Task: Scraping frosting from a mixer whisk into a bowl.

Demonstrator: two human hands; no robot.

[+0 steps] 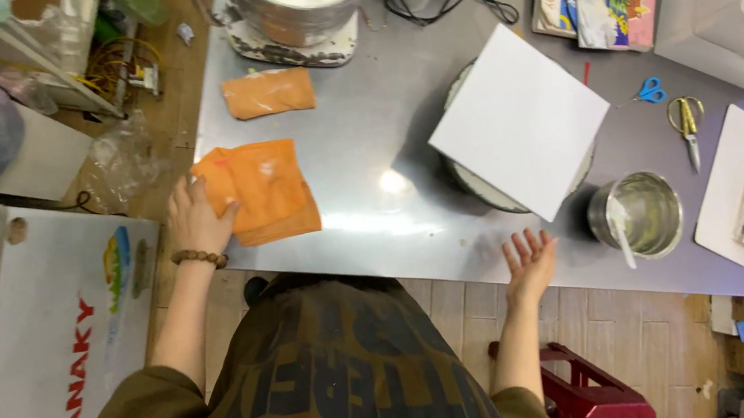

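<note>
Wiping step, by the look: left hand (194,217) pressed flat on folded orange cloth (265,191) at desk (361,141) near-left edge, grip not closed. Right hand (529,259) open, empty, near white board (522,120). Next likely needs sweeping the cloth across

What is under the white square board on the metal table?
The white square board rests on a round turntable-like stand; only its curved edge shows. Its top is covered by the board.

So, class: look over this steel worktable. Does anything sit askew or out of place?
Yes. The white square board lies cornerwise on a round turntable, its corners overhanging the rim. The left hand rests on an orange cloth at the table edge; the right hand is open.
</note>
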